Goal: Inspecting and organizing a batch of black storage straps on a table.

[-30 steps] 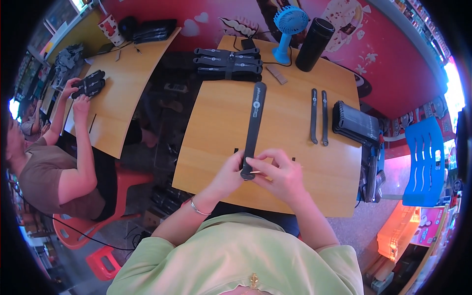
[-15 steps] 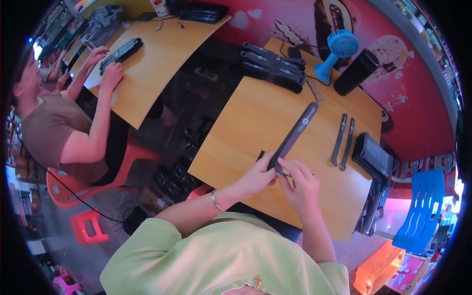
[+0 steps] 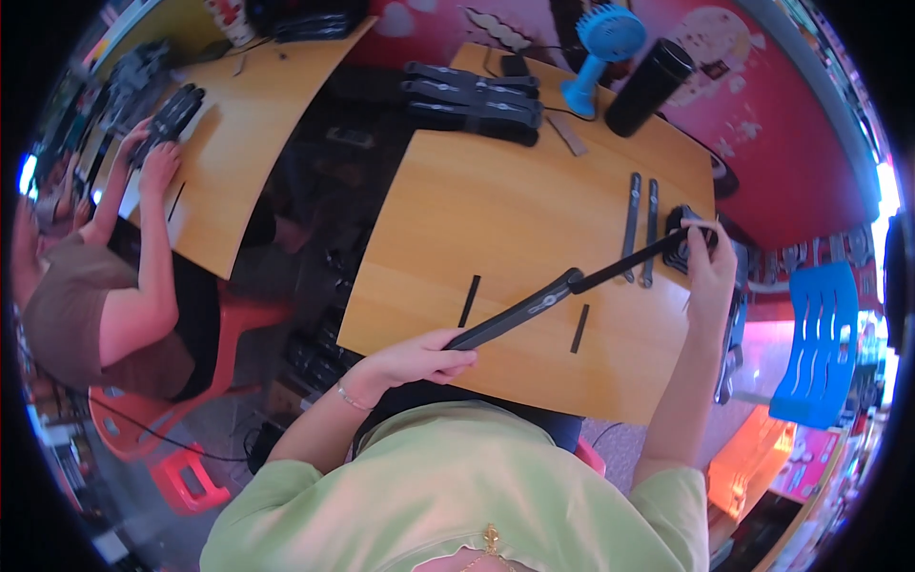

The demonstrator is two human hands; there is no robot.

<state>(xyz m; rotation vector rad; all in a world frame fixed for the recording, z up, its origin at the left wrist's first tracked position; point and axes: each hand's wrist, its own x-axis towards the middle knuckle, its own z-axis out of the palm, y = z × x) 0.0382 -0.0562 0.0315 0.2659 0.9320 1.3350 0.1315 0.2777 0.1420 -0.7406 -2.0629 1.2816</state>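
My left hand (image 3: 419, 357) grips the near end of a long black bar (image 3: 519, 313), which slants up to the right above the wooden table (image 3: 496, 210). My right hand (image 3: 707, 255) is stretched out to the right, pinching the far thin end of that bar near a black stack of parts (image 3: 688, 238) at the table's right edge. Two short black strips (image 3: 470, 300) (image 3: 579, 328) lie flat on the table either side of the bar. Two narrow black bars (image 3: 640, 229) lie side by side just left of my right hand.
A pile of long black parts (image 3: 472, 95), a blue fan (image 3: 599, 52) and a black cylinder (image 3: 648, 86) stand at the table's far edge. Another person (image 3: 105, 286) works at a second wooden table (image 3: 229, 143) to the left. A blue chair (image 3: 810, 343) stands right.
Both hands were together at the near end of the bar lying on the table. Now my right hand has reached far right to the bar's other end, and the bar is swung and lifted.
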